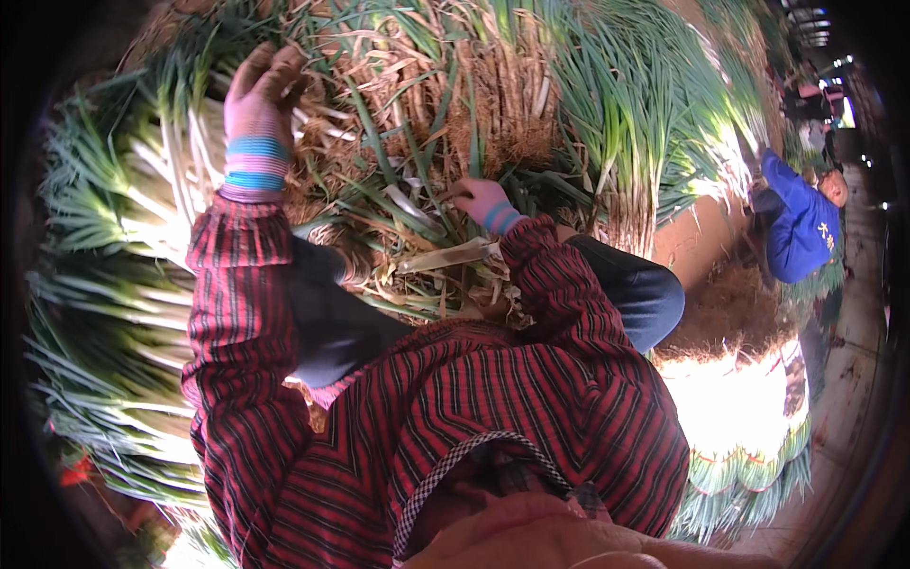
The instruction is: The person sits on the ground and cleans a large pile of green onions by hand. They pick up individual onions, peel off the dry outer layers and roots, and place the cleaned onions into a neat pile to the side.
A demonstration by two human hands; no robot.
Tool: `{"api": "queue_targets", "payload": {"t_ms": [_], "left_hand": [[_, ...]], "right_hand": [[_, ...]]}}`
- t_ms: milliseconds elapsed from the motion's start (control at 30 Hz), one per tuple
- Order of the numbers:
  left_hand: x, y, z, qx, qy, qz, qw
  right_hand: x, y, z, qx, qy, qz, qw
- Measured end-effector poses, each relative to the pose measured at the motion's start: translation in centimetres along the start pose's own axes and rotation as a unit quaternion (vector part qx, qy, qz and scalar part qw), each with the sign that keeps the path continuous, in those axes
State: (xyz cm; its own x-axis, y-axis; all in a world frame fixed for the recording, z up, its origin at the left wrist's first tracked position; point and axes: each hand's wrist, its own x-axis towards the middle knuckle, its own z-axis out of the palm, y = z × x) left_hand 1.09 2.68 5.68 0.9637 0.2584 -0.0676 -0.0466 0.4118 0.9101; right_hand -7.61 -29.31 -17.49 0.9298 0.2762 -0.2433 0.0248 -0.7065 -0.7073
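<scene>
My left hand [261,107], in a striped knit glove with a soiled palm and fingers, reaches up over the green onions [192,149] at the upper left. Whether its fingers hold a stalk cannot be told. Near the middle, my right hand [483,201], in a matching glove, is beside loose green leaves and a pale stalk [409,206]; its fingertips are partly hidden, and its hold is unclear. Beyond both hands lie untrimmed green onions with brown roots and dry outer leaves [490,107]. Peeled-off leaves [448,259] lie between my knees.
White-stemmed green onions [156,341] line my left side. More long green onions [633,121] stand at the upper right. Tied bundles [739,455] lie at the lower right. A person in a blue top [803,220] is at work on the far right.
</scene>
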Motion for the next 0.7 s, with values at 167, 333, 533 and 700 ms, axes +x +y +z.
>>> {"api": "queue_targets", "payload": {"t_ms": [167,333,533,700], "left_hand": [[0.4,-7.0,2.5,0.012,-0.019,-0.179,0.984],[-0.1,-7.1,4.7,0.027,-0.077,-0.229,0.970],[0.9,-8.6,6.1,0.052,-0.105,-0.273,0.955],[1.0,-8.3,7.1,0.090,-0.114,-0.315,0.938]], "right_hand": [[7.8,6.4,-3.6,0.055,0.153,0.103,0.981],[15.9,11.7,-7.8,-0.096,0.244,0.265,0.928],[21.1,13.4,-9.2,-0.262,0.066,0.372,0.888],[23.1,12.1,-10.9,-0.130,-0.018,0.427,0.895]]}}
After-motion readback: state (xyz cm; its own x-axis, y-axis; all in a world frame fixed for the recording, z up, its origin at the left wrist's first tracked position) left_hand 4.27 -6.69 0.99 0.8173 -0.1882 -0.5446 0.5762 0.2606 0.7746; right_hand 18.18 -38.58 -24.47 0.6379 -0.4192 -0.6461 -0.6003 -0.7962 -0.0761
